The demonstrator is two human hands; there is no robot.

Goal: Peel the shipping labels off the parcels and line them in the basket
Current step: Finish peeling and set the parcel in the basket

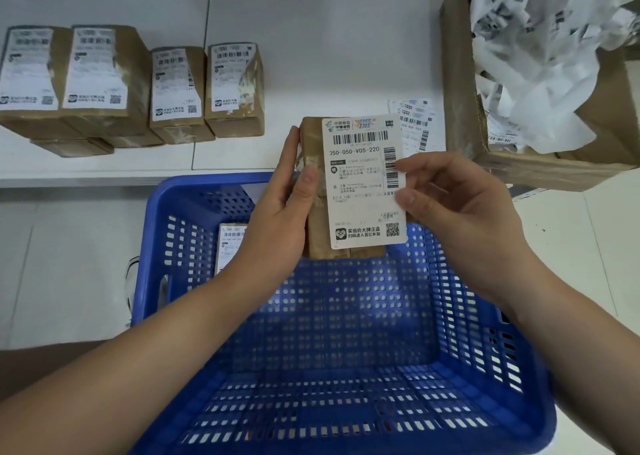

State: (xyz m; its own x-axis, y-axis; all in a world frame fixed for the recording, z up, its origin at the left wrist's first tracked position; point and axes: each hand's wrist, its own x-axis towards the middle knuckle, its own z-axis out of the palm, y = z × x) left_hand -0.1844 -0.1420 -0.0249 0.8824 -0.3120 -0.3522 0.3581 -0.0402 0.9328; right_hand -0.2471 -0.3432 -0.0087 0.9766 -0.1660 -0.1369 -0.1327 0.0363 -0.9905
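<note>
Above the blue basket [485, 316] the left hand [277, 219] grips a brown parcel [313, 191] upright, thumb on its front and the other fingers behind its left edge. The right hand [460, 208] pinches the right edge of the white shipping label [360, 184] between thumb and fingers; the label stands in front of the parcel, but I cannot tell how much of it is already free. Inside the basket, against the far left wall, one parcel with a label [230, 246] stands upright. On the white desk [329, 56] a row of four labelled parcels [138, 83] waits at the left, and a few loose labels [415, 122] lie just behind the held parcel. At the right, an open cardboard box [464, 83] holds a heap of crumpled white label paper [540, 56].
</note>
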